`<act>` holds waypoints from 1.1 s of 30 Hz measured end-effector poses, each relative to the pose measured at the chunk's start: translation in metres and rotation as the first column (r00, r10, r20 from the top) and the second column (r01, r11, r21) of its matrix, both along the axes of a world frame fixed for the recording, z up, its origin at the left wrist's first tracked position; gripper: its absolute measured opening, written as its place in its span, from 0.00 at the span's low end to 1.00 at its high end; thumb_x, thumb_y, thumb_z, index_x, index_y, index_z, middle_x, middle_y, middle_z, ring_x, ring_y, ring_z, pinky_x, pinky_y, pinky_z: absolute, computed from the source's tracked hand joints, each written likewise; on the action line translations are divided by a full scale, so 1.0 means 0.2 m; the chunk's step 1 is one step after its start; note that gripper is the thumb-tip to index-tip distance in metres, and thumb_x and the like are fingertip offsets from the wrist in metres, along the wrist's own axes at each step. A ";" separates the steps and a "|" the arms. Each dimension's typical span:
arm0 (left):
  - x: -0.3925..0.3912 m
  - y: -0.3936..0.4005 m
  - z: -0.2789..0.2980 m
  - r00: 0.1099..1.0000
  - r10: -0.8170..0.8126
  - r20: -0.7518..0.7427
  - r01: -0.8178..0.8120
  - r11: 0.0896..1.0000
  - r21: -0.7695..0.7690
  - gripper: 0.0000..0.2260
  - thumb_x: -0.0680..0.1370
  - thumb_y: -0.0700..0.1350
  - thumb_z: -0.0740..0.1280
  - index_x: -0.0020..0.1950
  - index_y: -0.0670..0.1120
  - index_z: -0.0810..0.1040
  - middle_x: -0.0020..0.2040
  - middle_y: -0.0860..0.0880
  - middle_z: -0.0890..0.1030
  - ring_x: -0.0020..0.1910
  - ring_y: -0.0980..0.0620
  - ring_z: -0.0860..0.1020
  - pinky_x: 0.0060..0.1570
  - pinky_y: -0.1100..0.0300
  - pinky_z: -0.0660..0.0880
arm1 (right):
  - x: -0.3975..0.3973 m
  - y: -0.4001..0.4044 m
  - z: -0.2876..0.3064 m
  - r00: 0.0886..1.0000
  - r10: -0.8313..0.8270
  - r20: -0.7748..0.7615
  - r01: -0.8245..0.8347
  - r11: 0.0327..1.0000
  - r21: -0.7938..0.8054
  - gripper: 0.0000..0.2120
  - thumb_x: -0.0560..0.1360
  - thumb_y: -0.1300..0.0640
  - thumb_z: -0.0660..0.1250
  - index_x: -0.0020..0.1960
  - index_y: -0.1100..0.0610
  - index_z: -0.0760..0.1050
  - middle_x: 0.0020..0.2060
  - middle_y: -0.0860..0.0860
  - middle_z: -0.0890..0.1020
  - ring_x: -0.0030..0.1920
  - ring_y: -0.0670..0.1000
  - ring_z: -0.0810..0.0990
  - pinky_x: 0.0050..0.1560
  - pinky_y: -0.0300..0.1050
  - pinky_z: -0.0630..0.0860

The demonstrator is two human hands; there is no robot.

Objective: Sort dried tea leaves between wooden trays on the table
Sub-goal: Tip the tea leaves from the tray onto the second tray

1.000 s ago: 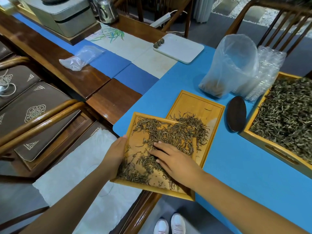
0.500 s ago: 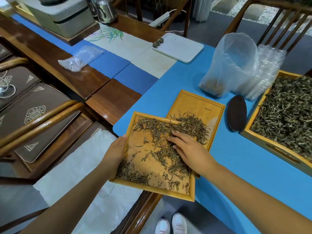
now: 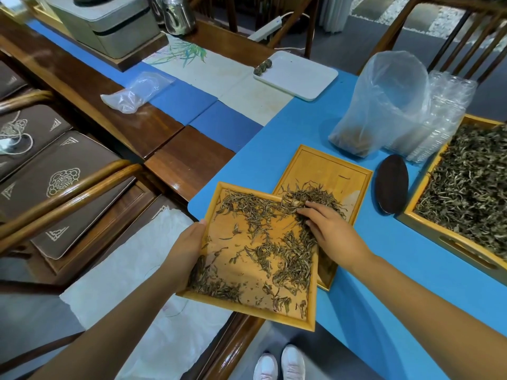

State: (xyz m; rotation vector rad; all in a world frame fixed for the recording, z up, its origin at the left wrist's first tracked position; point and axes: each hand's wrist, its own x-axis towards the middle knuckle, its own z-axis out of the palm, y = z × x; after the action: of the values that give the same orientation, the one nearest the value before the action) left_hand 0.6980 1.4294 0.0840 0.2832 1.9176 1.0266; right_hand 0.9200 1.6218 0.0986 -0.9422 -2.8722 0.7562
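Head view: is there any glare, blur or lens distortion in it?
Head view: soft even light, faint shadows; glare on the polished wooden table; wide-angle bending of the blue mat edges; tea leaves on the held tray sharp; hands unblurred.

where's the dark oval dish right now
In the head view, right of centre on the blue mat: the dark oval dish lies between the flat wooden tray and the big leaf-filled tray.

Single head-worn wide-angle view, looking forward and steeply down from close above the near table edge. The wearer's forearms enter from the bottom; shoes appear at the near edge, chairs at the far right. Straight lines bow outward.
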 end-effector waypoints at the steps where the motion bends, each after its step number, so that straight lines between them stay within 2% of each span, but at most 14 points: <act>1: 0.00 0.00 0.00 1.000 0.007 -0.006 -0.007 1.000 -0.002 0.19 0.78 0.63 0.51 0.46 0.58 0.79 0.43 0.54 0.85 0.42 0.52 0.84 0.37 0.59 0.78 | 0.00 0.01 0.01 1.000 -0.012 -0.002 0.012 1.000 0.001 0.17 0.80 0.60 0.56 0.68 0.55 0.68 0.70 0.53 0.67 0.70 0.55 0.65 0.69 0.47 0.62; 3: -0.01 -0.01 -0.01 0.999 0.025 -0.022 -0.025 1.000 -0.008 0.19 0.78 0.63 0.51 0.49 0.56 0.78 0.43 0.52 0.85 0.44 0.50 0.84 0.38 0.58 0.78 | 0.00 0.02 0.02 0.999 -0.029 -0.028 0.029 1.000 0.003 0.17 0.80 0.59 0.57 0.68 0.55 0.68 0.70 0.53 0.68 0.70 0.55 0.65 0.69 0.46 0.62; 6: -0.02 -0.01 -0.01 0.998 0.058 -0.038 -0.059 0.998 -0.038 0.19 0.79 0.63 0.50 0.48 0.55 0.77 0.40 0.55 0.86 0.42 0.51 0.84 0.34 0.61 0.77 | 0.01 -0.02 0.07 0.997 0.002 -0.082 -0.004 1.000 -0.022 0.17 0.79 0.58 0.58 0.68 0.54 0.69 0.69 0.52 0.69 0.69 0.54 0.66 0.68 0.45 0.62; 9: -0.02 0.00 0.00 0.997 0.072 -0.037 -0.074 0.996 -0.051 0.20 0.79 0.62 0.49 0.47 0.55 0.77 0.37 0.58 0.85 0.37 0.53 0.84 0.27 0.66 0.75 | 0.04 -0.09 0.11 0.986 0.144 -0.082 -0.148 0.988 -0.044 0.17 0.79 0.53 0.58 0.68 0.51 0.68 0.70 0.50 0.68 0.69 0.51 0.66 0.68 0.39 0.59; 12: -0.02 0.00 0.01 0.996 0.086 -0.037 -0.087 0.995 -0.049 0.19 0.79 0.61 0.49 0.46 0.55 0.77 0.36 0.58 0.85 0.36 0.53 0.84 0.26 0.66 0.75 | 0.11 -0.18 0.11 0.953 0.300 -0.038 -0.301 0.952 -0.047 0.19 0.79 0.49 0.56 0.69 0.48 0.66 0.71 0.47 0.66 0.71 0.47 0.62 0.69 0.36 0.54; 14: -0.02 0.01 0.01 0.995 0.092 -0.034 -0.094 0.994 -0.053 0.20 0.79 0.61 0.49 0.46 0.54 0.77 0.36 0.56 0.85 0.37 0.52 0.84 0.28 0.64 0.75 | 0.16 -0.22 0.10 0.933 0.358 -0.021 -0.359 0.933 -0.035 0.18 0.79 0.49 0.57 0.69 0.48 0.68 0.70 0.48 0.67 0.72 0.48 0.62 0.69 0.37 0.54; 16: -0.03 0.01 0.02 0.996 0.088 -0.028 -0.090 0.994 -0.055 0.20 0.79 0.61 0.49 0.47 0.54 0.77 0.36 0.55 0.85 0.36 0.52 0.84 0.26 0.64 0.76 | 0.19 -0.24 0.08 0.924 0.383 -0.022 -0.383 0.924 0.006 0.17 0.78 0.53 0.61 0.66 0.50 0.71 0.68 0.50 0.71 0.70 0.51 0.66 0.69 0.42 0.57; 18: -0.02 0.02 0.02 0.996 0.081 -0.027 -0.082 0.996 -0.047 0.20 0.80 0.60 0.50 0.46 0.53 0.78 0.36 0.54 0.85 0.34 0.54 0.84 0.24 0.66 0.75 | 0.20 -0.24 0.07 0.925 0.379 -0.016 -0.378 0.925 0.025 0.16 0.77 0.55 0.63 0.65 0.51 0.72 0.66 0.51 0.73 0.69 0.53 0.69 0.68 0.45 0.61; 22: -0.02 0.02 0.04 0.998 0.065 -0.020 -0.066 0.998 -0.015 0.19 0.79 0.60 0.51 0.47 0.53 0.78 0.40 0.51 0.86 0.39 0.51 0.85 0.34 0.59 0.77 | 0.20 -0.22 0.05 0.942 0.336 -0.024 -0.335 0.942 0.020 0.17 0.78 0.57 0.61 0.66 0.50 0.71 0.67 0.51 0.72 0.70 0.52 0.67 0.68 0.46 0.64; 24: -0.02 0.03 0.04 0.999 0.051 -0.003 -0.051 0.999 -0.008 0.20 0.79 0.60 0.51 0.48 0.53 0.79 0.41 0.51 0.86 0.39 0.51 0.85 0.34 0.58 0.78 | 0.19 -0.20 0.04 0.948 0.317 -0.034 -0.316 0.948 0.032 0.16 0.78 0.58 0.62 0.66 0.52 0.72 0.66 0.51 0.73 0.69 0.53 0.68 0.67 0.48 0.66; 28: 0.00 0.03 0.05 1.000 0.022 0.009 -0.022 1.000 0.000 0.20 0.79 0.60 0.50 0.47 0.53 0.79 0.41 0.49 0.86 0.40 0.50 0.85 0.32 0.61 0.78 | 0.17 -0.15 0.04 0.959 0.282 -0.027 -0.281 0.959 0.037 0.17 0.79 0.57 0.60 0.67 0.52 0.70 0.68 0.51 0.71 0.70 0.53 0.67 0.68 0.46 0.65; 32: 0.01 0.04 0.06 0.998 0.053 0.028 -0.053 0.999 0.001 0.21 0.79 0.60 0.51 0.50 0.51 0.80 0.43 0.47 0.86 0.43 0.46 0.84 0.41 0.54 0.79 | 0.14 -0.10 0.03 0.973 0.231 -0.022 -0.231 0.973 0.029 0.17 0.79 0.59 0.60 0.68 0.52 0.69 0.68 0.51 0.70 0.70 0.52 0.65 0.69 0.43 0.63; 33: 0.01 0.04 0.06 0.998 0.056 0.027 -0.056 0.998 -0.003 0.21 0.79 0.61 0.51 0.50 0.51 0.80 0.43 0.47 0.86 0.43 0.46 0.85 0.41 0.55 0.79 | 0.13 -0.09 0.03 0.976 0.216 -0.021 -0.216 0.976 0.029 0.17 0.79 0.59 0.60 0.68 0.52 0.69 0.68 0.51 0.70 0.70 0.52 0.65 0.69 0.42 0.62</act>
State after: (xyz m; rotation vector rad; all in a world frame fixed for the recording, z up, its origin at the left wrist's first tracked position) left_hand 0.7006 1.4372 0.0962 0.2145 1.9119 1.0596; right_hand 0.9470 1.6033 0.1039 -0.6195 -2.9883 0.7347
